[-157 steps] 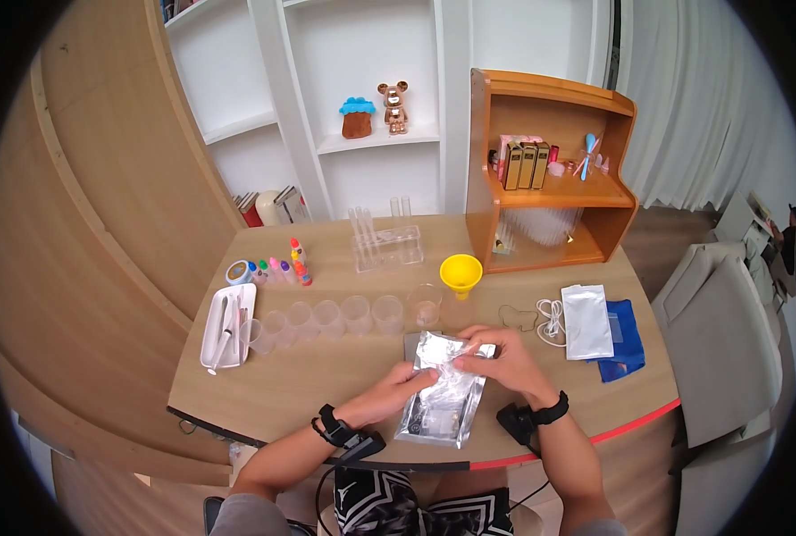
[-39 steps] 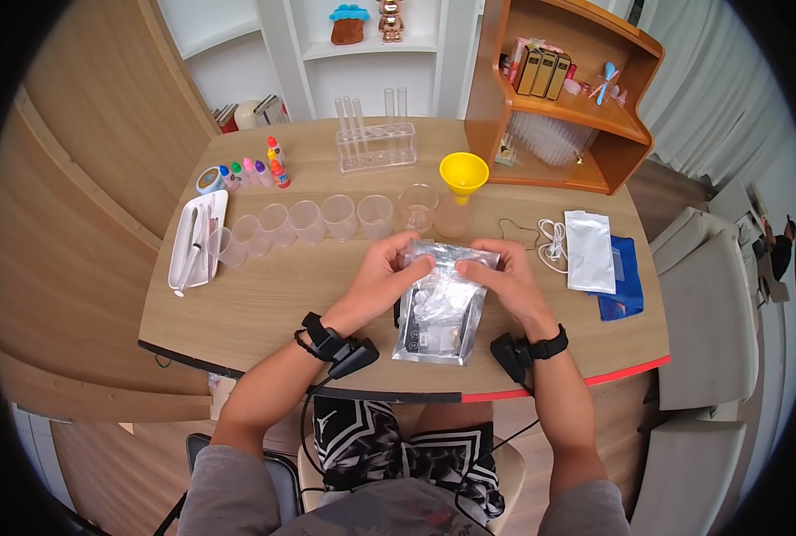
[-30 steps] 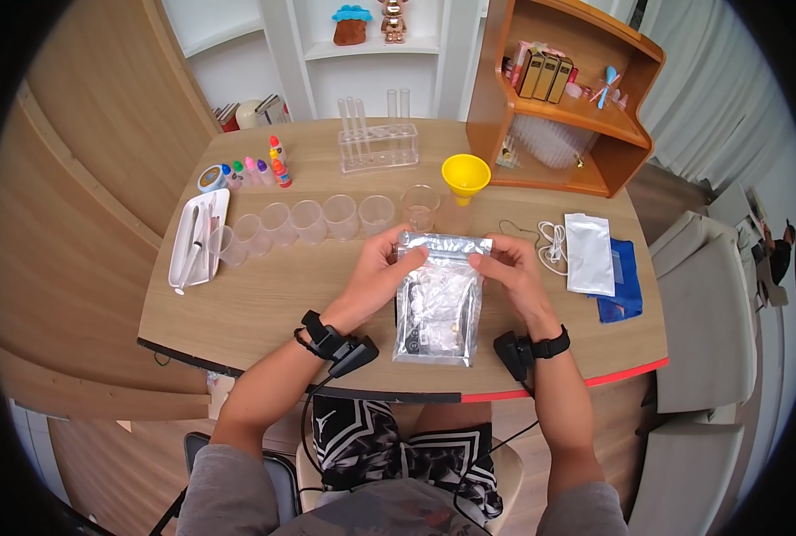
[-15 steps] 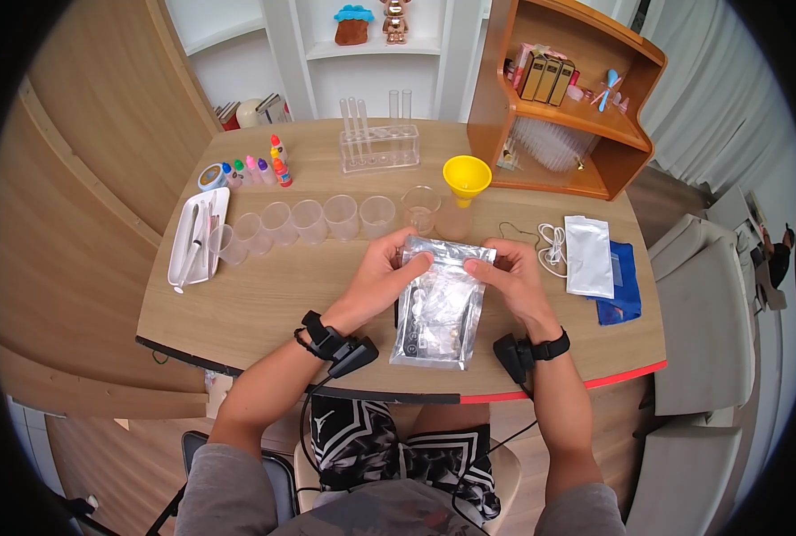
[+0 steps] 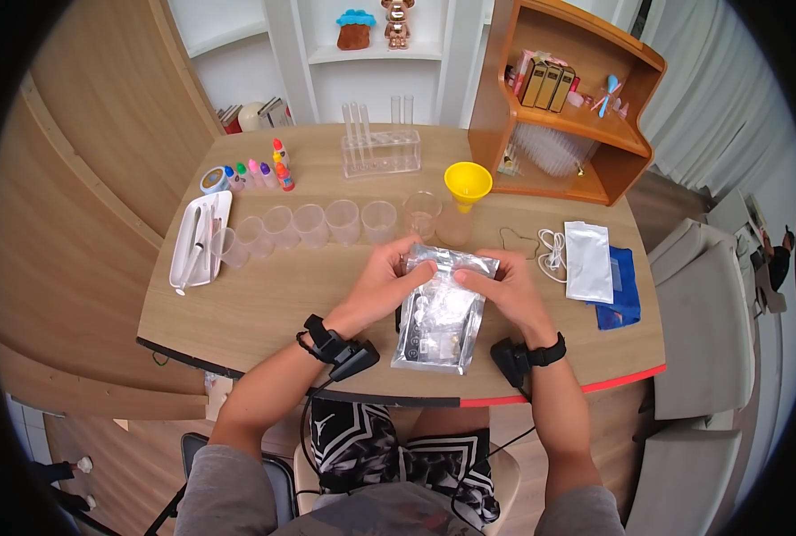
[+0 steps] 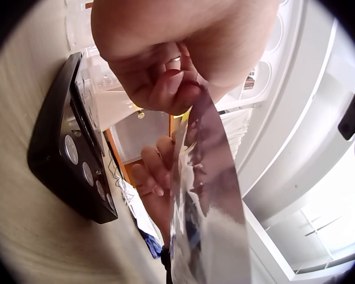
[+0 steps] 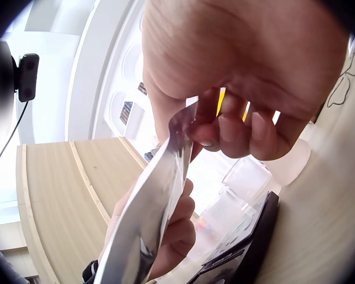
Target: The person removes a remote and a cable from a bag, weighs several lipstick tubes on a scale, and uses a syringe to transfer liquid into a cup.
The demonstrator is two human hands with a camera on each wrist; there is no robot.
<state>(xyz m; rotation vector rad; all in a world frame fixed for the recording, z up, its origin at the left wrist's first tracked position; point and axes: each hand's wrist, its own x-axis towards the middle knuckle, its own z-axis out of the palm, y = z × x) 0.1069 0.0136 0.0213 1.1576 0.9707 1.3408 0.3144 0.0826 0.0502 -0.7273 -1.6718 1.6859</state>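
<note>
A silver foil pouch [image 5: 441, 322] hangs upright between both hands over the near part of the table. My left hand [image 5: 389, 281] pinches its upper left part, thumb in front and fingers curled behind. At the upper right, my right hand [image 5: 507, 290] pinches it the same way. The left wrist view shows the pouch [image 6: 210, 236] edge-on under the left hand [image 6: 171, 65]. A black device with round buttons [image 6: 71, 148] lies on the table behind it. In the right wrist view the right hand [image 7: 242, 77] grips the pouch [image 7: 145, 219] by its top edge.
Beyond the hands stand a row of clear cups [image 5: 343, 221], a yellow funnel [image 5: 468, 183] and a test-tube rack [image 5: 382, 156]. A white tray [image 5: 184, 259] with tools and several small bottles [image 5: 266, 174] are left; a white packet [image 5: 587, 261] and wooden shelf [image 5: 563, 121] are right.
Over the last second both hands keep their grip on the pouch, whose top edge tilts and creases a little. Since the earliest frame, the left hand has moved up to the pouch's upper left.
</note>
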